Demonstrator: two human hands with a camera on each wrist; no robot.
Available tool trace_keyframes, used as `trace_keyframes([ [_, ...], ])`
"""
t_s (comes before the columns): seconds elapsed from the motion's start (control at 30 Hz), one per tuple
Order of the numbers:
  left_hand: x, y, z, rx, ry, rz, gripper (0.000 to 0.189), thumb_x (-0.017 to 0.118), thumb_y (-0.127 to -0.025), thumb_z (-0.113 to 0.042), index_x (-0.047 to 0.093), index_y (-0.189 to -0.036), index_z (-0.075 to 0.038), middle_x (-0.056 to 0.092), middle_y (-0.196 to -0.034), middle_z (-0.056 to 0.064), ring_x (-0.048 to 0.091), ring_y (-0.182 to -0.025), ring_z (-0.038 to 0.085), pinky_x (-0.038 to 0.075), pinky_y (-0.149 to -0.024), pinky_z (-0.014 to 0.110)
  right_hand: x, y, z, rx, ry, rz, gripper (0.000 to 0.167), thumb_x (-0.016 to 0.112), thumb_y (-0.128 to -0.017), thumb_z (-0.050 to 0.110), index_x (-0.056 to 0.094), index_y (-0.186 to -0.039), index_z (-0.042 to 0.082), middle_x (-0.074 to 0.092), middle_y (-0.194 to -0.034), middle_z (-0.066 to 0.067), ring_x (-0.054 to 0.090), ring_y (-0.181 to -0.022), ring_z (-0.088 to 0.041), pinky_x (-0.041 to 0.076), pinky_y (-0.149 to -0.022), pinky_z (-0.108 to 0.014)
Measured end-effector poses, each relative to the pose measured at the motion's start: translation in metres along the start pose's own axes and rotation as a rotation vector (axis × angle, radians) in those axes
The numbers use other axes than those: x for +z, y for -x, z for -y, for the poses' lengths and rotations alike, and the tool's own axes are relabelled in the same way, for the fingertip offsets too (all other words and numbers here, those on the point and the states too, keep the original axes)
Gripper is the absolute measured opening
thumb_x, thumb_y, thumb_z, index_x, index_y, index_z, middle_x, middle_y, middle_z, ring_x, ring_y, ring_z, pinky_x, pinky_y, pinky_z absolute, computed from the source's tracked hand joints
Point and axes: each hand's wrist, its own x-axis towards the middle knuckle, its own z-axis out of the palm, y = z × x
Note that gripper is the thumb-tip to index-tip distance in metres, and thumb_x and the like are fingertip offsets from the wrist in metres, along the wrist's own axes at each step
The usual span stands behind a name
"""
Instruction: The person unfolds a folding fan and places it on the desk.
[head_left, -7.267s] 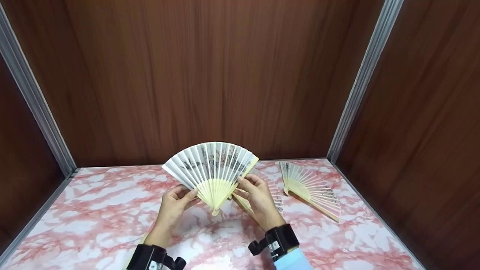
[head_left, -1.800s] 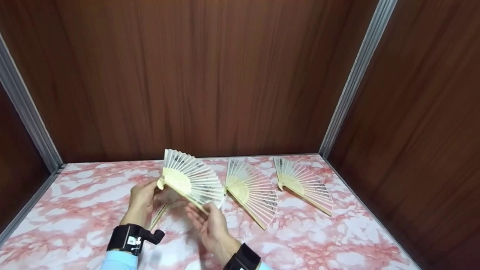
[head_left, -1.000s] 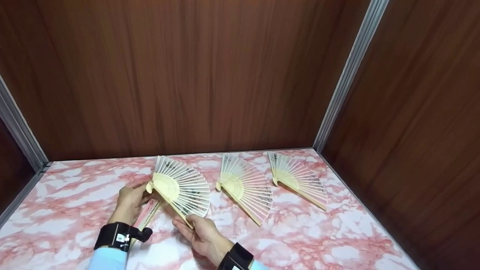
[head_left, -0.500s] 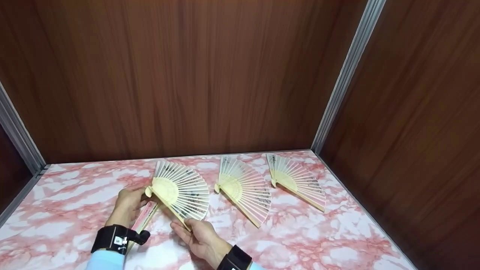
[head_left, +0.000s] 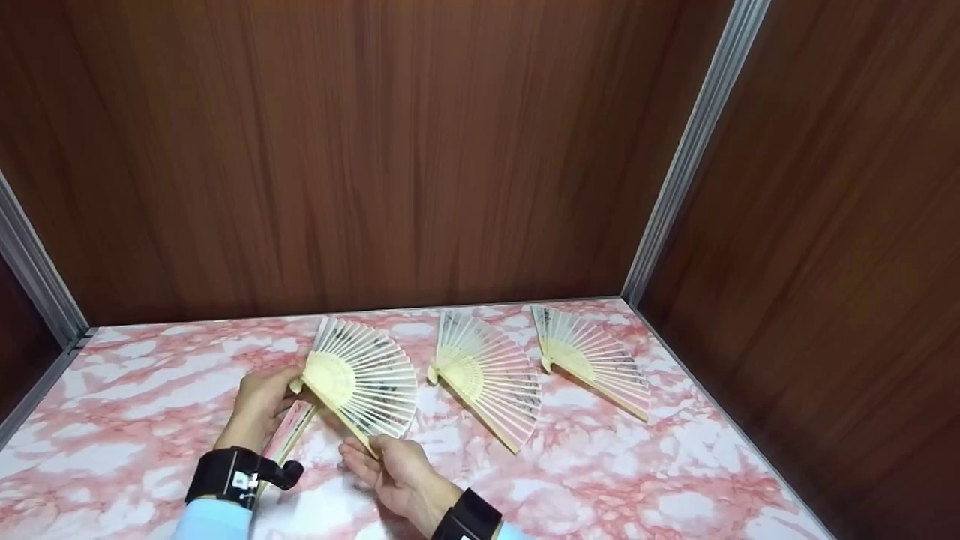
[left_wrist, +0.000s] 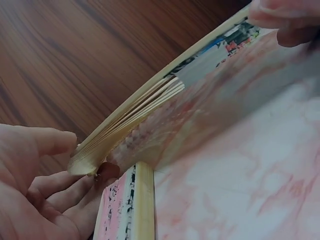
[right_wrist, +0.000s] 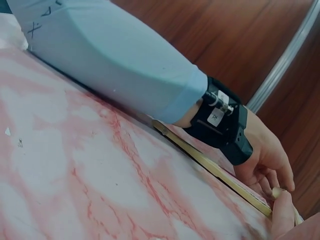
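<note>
An unfolded paper folding fan (head_left: 364, 375) with pale bamboo ribs and dark printed patterns spreads between both hands. My left hand (head_left: 259, 405) holds its pivot end, thumb above and fingers beneath, as the left wrist view (left_wrist: 45, 180) shows. At the outer end of the near guard stick, my right hand (head_left: 397, 469) pinches the fan between thumb and fingers. That near edge stands a little above the marbled table; whether the far edge touches it I cannot tell. A folded pink-and-white fan (head_left: 289, 433) lies under my left wrist, partly hidden; the right wrist view shows this folded fan (right_wrist: 215, 170) edge-on.
Two more unfolded fans, one in the middle (head_left: 487, 379) and one farther right (head_left: 596, 360), lie on the pink-and-white marbled table (head_left: 637, 480). A brown wood-grain panel (head_left: 360, 150) rises behind the table, with metal posts (head_left: 690, 165) at the corners.
Over several seconds the fan has come from upright at the centre to low at the left, turned with its pivot leftward. In the last half second the hands have barely moved.
</note>
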Motion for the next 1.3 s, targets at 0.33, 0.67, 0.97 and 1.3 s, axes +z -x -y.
trace_keyframes([
  [0.33, -0.003, -0.001, 0.003, 0.113, -0.174, -0.047, 0.058, 0.068, -0.107, -0.022, 0.052, -0.153, 0.011, 0.077, -0.1, -0.001, 0.07, -0.079, 0.003, 0.062, -0.072, 0.016, 0.008, 0.007, -0.004, 0.002, 0.003, -0.032, 0.034, 0.043, -0.104, 0.0, 0.064, -0.126, -0.016, 0.081, -0.113, -0.023, 0.081, -0.099, -0.02, 0.068, -0.099, -0.031],
  [0.67, -0.003, 0.011, -0.005, 0.127, -0.204, -0.092, 0.057, 0.067, -0.106, -0.025, 0.055, -0.152, 0.008, 0.075, -0.116, 0.013, 0.066, -0.103, 0.015, 0.06, -0.084, 0.022, 0.02, 0.038, 0.008, 0.079, -0.03, -0.098, 0.079, 0.037, -0.102, 0.019, 0.001, -0.159, -0.023, 0.059, -0.148, -0.039, 0.071, -0.128, -0.049, 0.063, -0.11, -0.055],
  [0.97, -0.014, 0.033, -0.031, 0.207, -0.486, -0.05, 0.055, 0.063, -0.106, -0.029, 0.059, -0.15, 0.003, 0.061, -0.151, 0.029, 0.06, -0.134, 0.036, 0.053, -0.102, 0.033, 0.026, 0.051, 0.041, -0.071, 0.084, -0.045, 0.036, 0.05, -0.095, 0.02, 0.058, -0.122, -0.003, 0.071, -0.128, -0.021, 0.079, -0.11, -0.033, 0.067, -0.102, -0.05],
  [1.3, -0.015, 0.088, -0.048, 0.127, -1.1, 0.165, 0.039, 0.084, -0.087, -0.022, 0.069, -0.108, 0.008, 0.073, -0.104, 0.023, 0.069, -0.094, 0.033, 0.062, -0.084, 0.048, 0.013, 0.041, 0.074, -0.284, 0.708, 0.303, 0.018, 0.058, -0.1, 0.014, 0.07, -0.106, 0.002, 0.079, -0.108, -0.011, 0.073, -0.099, -0.016, 0.066, -0.096, -0.039],
])
